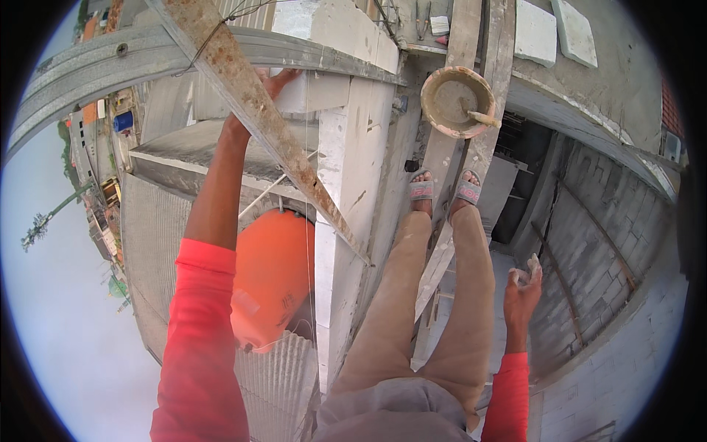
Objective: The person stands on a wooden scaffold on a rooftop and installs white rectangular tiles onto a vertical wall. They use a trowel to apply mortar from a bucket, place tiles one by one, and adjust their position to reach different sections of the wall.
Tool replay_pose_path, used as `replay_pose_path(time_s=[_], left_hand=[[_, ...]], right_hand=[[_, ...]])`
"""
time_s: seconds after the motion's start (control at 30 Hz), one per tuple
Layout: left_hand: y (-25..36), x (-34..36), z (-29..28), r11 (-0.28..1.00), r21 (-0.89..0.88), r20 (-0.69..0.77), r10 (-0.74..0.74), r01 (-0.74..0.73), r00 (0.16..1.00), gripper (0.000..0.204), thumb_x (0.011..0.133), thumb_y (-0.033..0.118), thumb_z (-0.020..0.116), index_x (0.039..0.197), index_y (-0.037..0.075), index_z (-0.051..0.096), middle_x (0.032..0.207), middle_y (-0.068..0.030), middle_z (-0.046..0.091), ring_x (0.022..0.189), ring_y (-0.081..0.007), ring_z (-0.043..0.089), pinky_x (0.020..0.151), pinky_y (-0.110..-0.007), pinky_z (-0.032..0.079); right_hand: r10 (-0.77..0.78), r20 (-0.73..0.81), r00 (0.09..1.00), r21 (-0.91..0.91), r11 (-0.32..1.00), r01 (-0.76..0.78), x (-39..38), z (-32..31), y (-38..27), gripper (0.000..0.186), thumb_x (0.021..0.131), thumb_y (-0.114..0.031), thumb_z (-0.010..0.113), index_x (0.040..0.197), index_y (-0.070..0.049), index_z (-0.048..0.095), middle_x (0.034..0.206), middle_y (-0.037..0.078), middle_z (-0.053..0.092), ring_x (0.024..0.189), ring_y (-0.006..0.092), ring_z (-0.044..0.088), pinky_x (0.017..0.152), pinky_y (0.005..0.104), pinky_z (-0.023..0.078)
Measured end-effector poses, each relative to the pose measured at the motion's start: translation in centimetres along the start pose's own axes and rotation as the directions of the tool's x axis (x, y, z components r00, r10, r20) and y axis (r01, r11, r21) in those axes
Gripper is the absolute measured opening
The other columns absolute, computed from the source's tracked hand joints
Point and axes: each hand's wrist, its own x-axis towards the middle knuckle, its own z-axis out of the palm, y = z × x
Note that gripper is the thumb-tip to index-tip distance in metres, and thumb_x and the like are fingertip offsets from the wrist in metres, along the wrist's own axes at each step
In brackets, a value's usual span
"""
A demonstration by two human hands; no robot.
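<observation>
My left hand [278,82] reaches out past a rough wooden plank [254,96] that crosses in front of it. Its visible fingers lie stretched against a white block [302,94] on top of the wall; the plank hides part of the hand. My right hand [523,289] hangs in the air beside my right leg, fingers loosely curled and apart, smeared with whitish paste, with nothing visible in it. Ahead of my feet, a round bucket [434,121] of grey mortar sits on boards, a trowel handle [482,118] sticking over its rim. A thin string [308,184] runs along the wall.
My sandalled feet stand on narrow wooden boards [482,151], with a deep drop to a lower room at right. A metal channel [324,53] crosses above the wall. An orange tank [269,272] and corrugated roofing lie below left. White slabs [535,33] rest on the far-right ledge.
</observation>
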Motion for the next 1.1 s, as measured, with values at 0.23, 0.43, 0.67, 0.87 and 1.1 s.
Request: replay_pose_path(time_s=[0.23, 0.43, 0.67, 0.87, 1.1], left_hand=[[2.7, -1.4, 0.1, 0.908, 0.104, -0.378, 0.414, -0.406, 0.828, 0.049, 0.095, 0.039, 0.080, 0.123, -0.001, 0.075, 0.104, -0.0078, 0.075, 0.089, -0.0151, 0.064, 0.092, -0.033, 0.051], [4.0, -7.9, -0.4, 0.986, -0.078, -0.235, -0.164, 0.149, 0.958, 0.039, 0.095, 0.041, 0.081, 0.103, 0.004, 0.072, 0.100, -0.0087, 0.073, 0.102, -0.0195, 0.071, 0.095, -0.035, 0.052], [5.6, -13.1, 2.7, 0.831, -0.468, 0.119, -0.278, 0.301, 0.953, 0.047, 0.100, 0.043, 0.076, 0.123, 0.002, 0.070, 0.107, -0.0086, 0.073, 0.103, -0.0207, 0.072, 0.091, -0.033, 0.053], [6.6, -12.6, 2.6, 0.906, -0.401, -0.017, -0.156, 0.136, 0.988, 0.038, 0.101, 0.035, 0.076, 0.119, 0.001, 0.072, 0.100, -0.0063, 0.074, 0.088, -0.0166, 0.074, 0.080, -0.028, 0.055], [7.1, -8.2, 3.5, 0.940, -0.337, -0.181, -0.117, 0.050, 0.977, 0.017, 0.099, 0.015, 0.073, 0.103, -0.002, 0.071, 0.087, -0.0059, 0.070, 0.072, -0.0140, 0.072, 0.056, -0.027, 0.053]], right_hand=[[-0.005, 0.107, 0.994, -0.053, 0.999, 0.011, 1.9, 2.5, 2.2, 0.054, 0.093, -0.014, 0.068, 0.141, 0.009, 0.061, 0.125, 0.027, 0.072, 0.109, 0.0351, 0.073, 0.097, 0.0408, 0.054], [-0.211, 0.298, 0.931, 0.280, 0.952, 0.126, 9.9, 7.9, -12.4, 0.041, 0.097, -0.023, 0.069, 0.122, 0.009, 0.073, 0.099, 0.022, 0.078, 0.088, 0.0255, 0.074, 0.084, 0.0391, 0.057], [-0.673, 0.291, 0.680, 0.545, 0.701, 0.461, 14.6, 14.0, -33.7, 0.042, 0.098, -0.034, 0.066, 0.105, 0.006, 0.076, 0.079, 0.010, 0.067, 0.072, 0.0190, 0.059, 0.073, 0.0351, 0.050], [-0.763, 0.447, 0.467, 0.423, 0.640, 0.642, 18.5, 21.1, -41.4, 0.040, 0.096, -0.034, 0.067, 0.113, 0.001, 0.077, 0.100, 0.013, 0.074, 0.096, 0.0216, 0.067, 0.090, 0.0364, 0.051], [-0.682, 0.566, 0.463, 0.439, 0.725, 0.532, 20.1, 23.1, -45.3, 0.036, 0.087, -0.030, 0.071, 0.101, 0.002, 0.080, 0.098, 0.022, 0.078, 0.088, 0.0305, 0.073, 0.080, 0.0407, 0.057]])
